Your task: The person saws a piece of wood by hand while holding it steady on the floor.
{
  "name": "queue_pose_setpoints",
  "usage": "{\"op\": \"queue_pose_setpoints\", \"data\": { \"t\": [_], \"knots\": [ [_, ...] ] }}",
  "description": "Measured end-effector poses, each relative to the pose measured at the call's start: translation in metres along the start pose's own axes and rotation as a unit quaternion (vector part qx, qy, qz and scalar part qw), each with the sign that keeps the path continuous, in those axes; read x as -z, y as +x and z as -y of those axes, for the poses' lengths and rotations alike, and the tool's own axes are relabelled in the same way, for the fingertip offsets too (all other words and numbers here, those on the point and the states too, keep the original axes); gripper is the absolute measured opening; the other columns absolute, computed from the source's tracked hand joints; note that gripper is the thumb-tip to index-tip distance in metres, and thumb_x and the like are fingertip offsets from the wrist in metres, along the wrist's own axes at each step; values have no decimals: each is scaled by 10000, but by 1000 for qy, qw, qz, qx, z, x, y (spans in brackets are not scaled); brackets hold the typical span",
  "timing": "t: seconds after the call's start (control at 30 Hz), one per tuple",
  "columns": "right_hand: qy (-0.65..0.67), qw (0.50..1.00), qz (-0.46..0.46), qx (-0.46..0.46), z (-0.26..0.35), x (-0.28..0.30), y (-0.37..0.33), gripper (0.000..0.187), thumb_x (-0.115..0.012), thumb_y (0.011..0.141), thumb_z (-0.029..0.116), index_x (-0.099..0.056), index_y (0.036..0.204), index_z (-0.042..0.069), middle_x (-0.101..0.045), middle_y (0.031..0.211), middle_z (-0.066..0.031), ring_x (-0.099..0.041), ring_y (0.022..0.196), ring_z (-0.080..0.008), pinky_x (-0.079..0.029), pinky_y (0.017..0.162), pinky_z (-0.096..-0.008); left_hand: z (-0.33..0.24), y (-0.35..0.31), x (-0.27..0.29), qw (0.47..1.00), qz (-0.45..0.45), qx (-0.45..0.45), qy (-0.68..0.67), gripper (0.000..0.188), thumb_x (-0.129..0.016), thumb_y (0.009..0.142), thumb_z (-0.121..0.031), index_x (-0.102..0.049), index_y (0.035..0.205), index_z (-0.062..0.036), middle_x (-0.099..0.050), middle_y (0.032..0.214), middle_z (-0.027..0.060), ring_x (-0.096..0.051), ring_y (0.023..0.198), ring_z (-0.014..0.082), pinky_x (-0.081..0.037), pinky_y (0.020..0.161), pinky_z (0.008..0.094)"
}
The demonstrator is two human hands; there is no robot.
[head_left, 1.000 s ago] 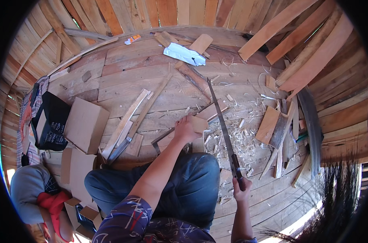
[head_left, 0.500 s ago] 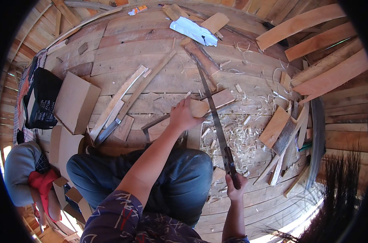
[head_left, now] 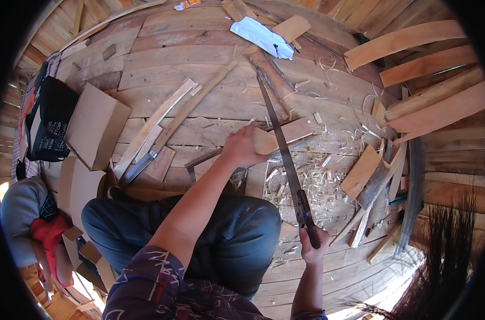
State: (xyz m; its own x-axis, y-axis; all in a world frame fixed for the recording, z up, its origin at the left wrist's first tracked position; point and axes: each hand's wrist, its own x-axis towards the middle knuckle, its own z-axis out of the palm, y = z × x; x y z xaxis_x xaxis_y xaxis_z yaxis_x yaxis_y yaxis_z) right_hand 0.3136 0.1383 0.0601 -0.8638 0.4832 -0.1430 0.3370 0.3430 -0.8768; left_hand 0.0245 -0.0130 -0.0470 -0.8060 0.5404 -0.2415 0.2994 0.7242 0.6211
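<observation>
My left hand (head_left: 241, 146) is closed around a small pale wood block (head_left: 264, 143), pressing it down on a flat board (head_left: 297, 129) lying on the floor. Beside that hand, the long blade of a handsaw (head_left: 285, 152) crosses the block's right end, its tip pointing away from me. The saw's dark handle is gripped in my right hand (head_left: 313, 244), low and to the right of my knee. Whether the teeth have cut into the block cannot be made out.
Wood shavings (head_left: 317, 186) cover the floor right of the board. Wood offcuts (head_left: 361, 169) lie beyond them. A large knife (head_left: 138, 168) and long strips (head_left: 194, 106) lie to the left, near a cardboard box (head_left: 98, 125). Another person's leg (head_left: 21, 218) shows far left.
The saw has slid slightly away from me across the block. My left hand stays on the block. The whole view has tilted a little.
</observation>
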Motion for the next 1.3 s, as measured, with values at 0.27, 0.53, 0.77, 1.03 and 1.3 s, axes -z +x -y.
{"op": "queue_pose_setpoints", "data": {
  "t": [0.27,0.53,0.77,1.03,1.3],
  "knots": [
    [-5,999,9,-33,5,4,-4,394,-742,862,230,-488,618,54,-420,525,63,-336,513,-44,-227,461,-264,9,5,4,998,56,-6,-4,1125,-855,574,-498,-354,1432,29,-526,1363,226,-510,1282,334,-321,1120,459],
    [-39,999,15,-30,15,-2,-13,383,-722,871,211,-479,621,54,-420,523,56,-336,512,-44,-232,460,-265,13,6,2,996,84,-4,41,1184,-852,569,-497,-293,1474,24,-338,1525,245,-231,1477,329,-101,1183,592],
    [-19,998,-7,-54,8,-5,-17,373,-697,883,221,-493,627,43,-469,517,28,-399,496,-63,-275,455,-273,-1,0,-1,995,51,48,72,1140,-799,610,-601,-330,1443,21,-347,1518,238,-212,1480,356,-40,1186,613],
    [-26,999,-19,-39,23,-9,-12,380,-685,887,232,-488,620,46,-477,517,21,-399,492,-70,-273,454,-275,-13,-3,-2,991,46,118,39,1126,-786,625,-632,-349,1430,22,-491,1386,197,-435,1321,335,-289,1099,502],
    [-12,999,-3,-43,22,-11,-12,331,-706,887,202,-528,671,25,-436,523,17,-355,506,-54,-262,450,-283,-26,-9,-4,987,33,155,24,1102,-755,671,-636,-335,1429,44,-504,1357,181,-456,1283,328,-310,1068,494]
  ]
}}
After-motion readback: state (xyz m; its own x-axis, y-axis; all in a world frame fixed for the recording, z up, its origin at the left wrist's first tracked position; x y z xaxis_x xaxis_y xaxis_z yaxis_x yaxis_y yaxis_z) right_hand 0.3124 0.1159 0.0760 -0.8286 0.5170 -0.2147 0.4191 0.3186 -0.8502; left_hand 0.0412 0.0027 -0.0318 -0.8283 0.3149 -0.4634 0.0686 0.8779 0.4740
